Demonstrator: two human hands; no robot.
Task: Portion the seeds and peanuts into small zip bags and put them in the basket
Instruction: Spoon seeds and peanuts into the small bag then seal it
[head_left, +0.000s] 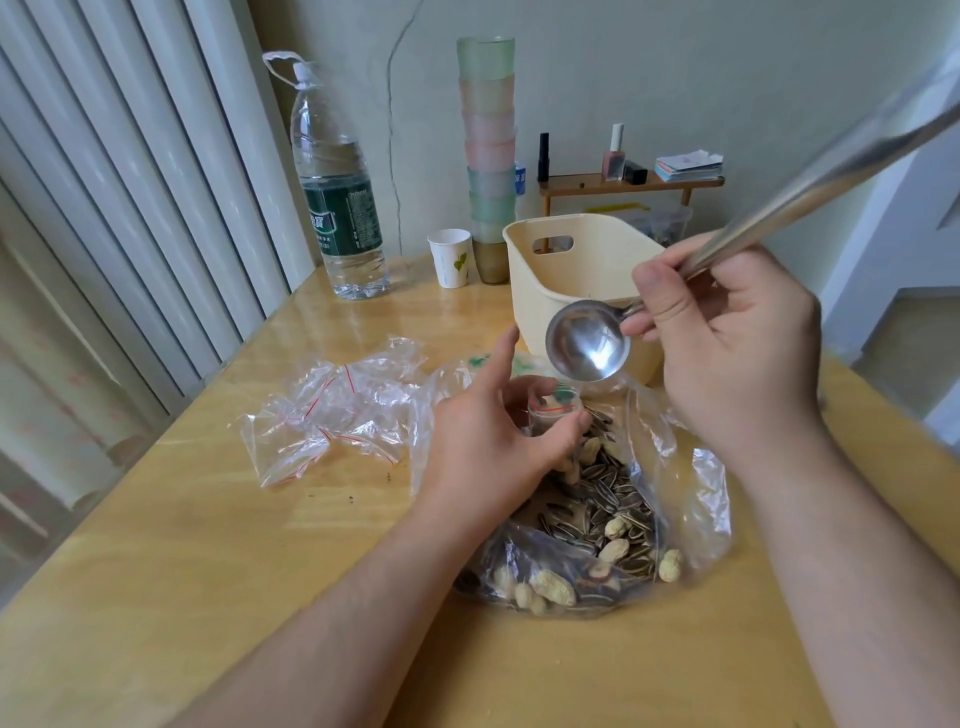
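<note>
A large clear bag of striped seeds and peanuts lies open on the wooden table. My left hand holds a small zip bag upright over it, thumb and fingers curled round its mouth, index finger stretched out. My right hand grips the long handle of a steel ladle, whose tilted bowl hangs just above the small bag's opening and looks empty. The cream basket stands right behind the ladle.
Several empty small zip bags lie in a heap to the left. At the back stand a big water bottle, a paper cup, a tall stack of plastic cups and a little shelf.
</note>
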